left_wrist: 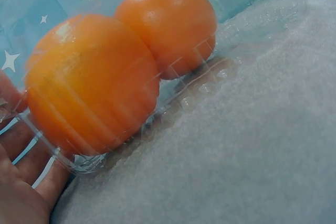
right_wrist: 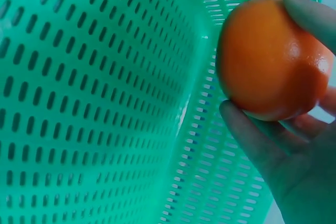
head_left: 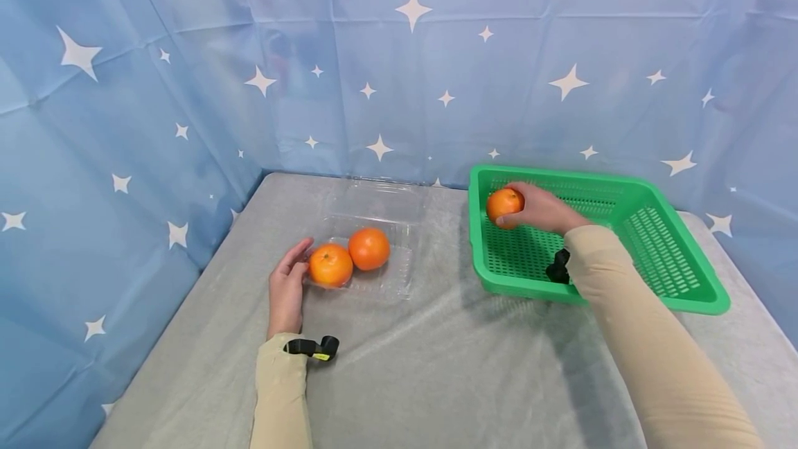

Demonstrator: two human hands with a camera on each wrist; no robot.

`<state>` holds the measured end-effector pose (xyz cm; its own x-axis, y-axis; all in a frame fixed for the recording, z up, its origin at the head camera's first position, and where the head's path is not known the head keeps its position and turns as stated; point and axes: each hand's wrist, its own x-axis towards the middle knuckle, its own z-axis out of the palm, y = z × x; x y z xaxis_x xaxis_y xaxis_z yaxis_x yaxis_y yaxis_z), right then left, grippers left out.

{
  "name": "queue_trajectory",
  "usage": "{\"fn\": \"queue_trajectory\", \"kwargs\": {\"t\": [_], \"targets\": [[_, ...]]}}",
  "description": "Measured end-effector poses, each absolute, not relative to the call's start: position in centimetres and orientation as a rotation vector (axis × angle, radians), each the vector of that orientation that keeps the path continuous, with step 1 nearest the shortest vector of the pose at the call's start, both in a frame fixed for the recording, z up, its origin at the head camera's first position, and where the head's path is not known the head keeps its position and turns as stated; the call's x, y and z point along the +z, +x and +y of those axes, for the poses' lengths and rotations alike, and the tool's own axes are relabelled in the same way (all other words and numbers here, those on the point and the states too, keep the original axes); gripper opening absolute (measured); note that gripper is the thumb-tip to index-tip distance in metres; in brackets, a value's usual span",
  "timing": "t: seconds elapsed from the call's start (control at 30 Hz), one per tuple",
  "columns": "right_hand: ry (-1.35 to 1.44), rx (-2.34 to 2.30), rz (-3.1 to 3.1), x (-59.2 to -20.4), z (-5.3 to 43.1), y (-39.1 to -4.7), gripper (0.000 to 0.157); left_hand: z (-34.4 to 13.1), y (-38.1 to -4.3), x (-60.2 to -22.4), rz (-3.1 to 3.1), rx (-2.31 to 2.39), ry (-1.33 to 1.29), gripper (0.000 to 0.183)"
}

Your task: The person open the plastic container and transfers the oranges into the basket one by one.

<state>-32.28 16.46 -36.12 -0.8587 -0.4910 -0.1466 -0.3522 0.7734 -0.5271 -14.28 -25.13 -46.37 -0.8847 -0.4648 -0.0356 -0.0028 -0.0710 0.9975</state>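
In the head view, my right hand grips an orange inside the left end of a green slotted basket. The right wrist view shows thumb and fingers spread round this orange, beside the basket wall. My left hand holds the left side of an open clear plastic container. Two more oranges sit in it, a nearer one by the hand and another touching it. Close up, the left fingers lie against the container's clear wall.
The container's raised clear lid leans back toward a blue star-patterned curtain. Grey cloth covers the table. A black wrist camera sits on the left sleeve, and another hangs from the right wrist over the basket.
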Motion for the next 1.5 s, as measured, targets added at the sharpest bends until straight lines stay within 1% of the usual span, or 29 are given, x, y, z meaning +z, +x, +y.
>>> {"fn": "queue_trajectory", "kwargs": {"t": [0.43, 0.73, 0.97, 1.27, 1.5], "targets": [[-0.627, -0.726, 2.683, -36.7, 17.1, -32.8, 0.076, -25.1, -14.3, -46.4, -1.878, -2.025, 0.501, 0.042], [-0.637, -0.706, 2.655, -37.0, 16.9, -32.9, 0.081, -25.2, -14.3, -46.4, -1.885, -2.017, 0.51, 0.041], [-0.612, -0.714, 2.648, -37.2, 16.8, -32.7, 0.078, -25.2, -14.3, -46.3, -1.897, -2.011, 0.527, 0.041], [-0.59, -0.702, 2.655, -37.1, 16.9, -32.6, 0.079, -25.1, -14.4, -46.3, -1.889, -2.018, 0.515, 0.041], [-0.586, -0.691, 2.653, -37.8, 17.1, -32.6, 0.08, -25.0, -14.2, -46.1, -1.907, -2.012, 0.527, 0.04]]}}
